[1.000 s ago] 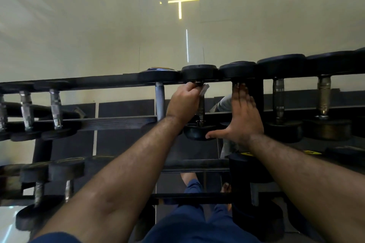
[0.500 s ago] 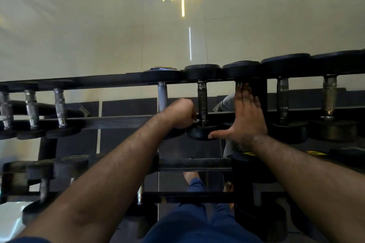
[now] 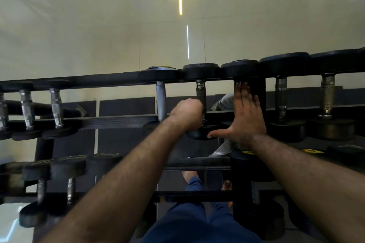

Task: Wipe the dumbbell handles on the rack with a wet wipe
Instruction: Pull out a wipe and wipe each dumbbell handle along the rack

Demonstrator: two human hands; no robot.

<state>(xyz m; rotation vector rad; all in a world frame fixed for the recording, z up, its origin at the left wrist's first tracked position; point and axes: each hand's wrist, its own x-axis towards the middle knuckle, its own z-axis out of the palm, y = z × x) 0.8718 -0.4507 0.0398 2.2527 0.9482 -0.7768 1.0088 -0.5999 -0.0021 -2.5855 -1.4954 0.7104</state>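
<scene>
A black dumbbell rack holds a row of dumbbells with metal handles. My left hand grips the lower end of one chrome dumbbell handle, fingers curled round it; the upper part of the handle is bare. The wet wipe is hidden inside that fist. My right hand lies flat with straight fingers over the neighbouring dumbbell, thumb spread toward the near black head.
More dumbbells sit on the top tier to the left and right, and a lower tier holds others. A whitish crumpled item lies under my right wrist. My legs in blue trousers stand below.
My left hand has slid down the handle from its far end to its near end. My right hand has stayed flat on the neighbouring dumbbell.
</scene>
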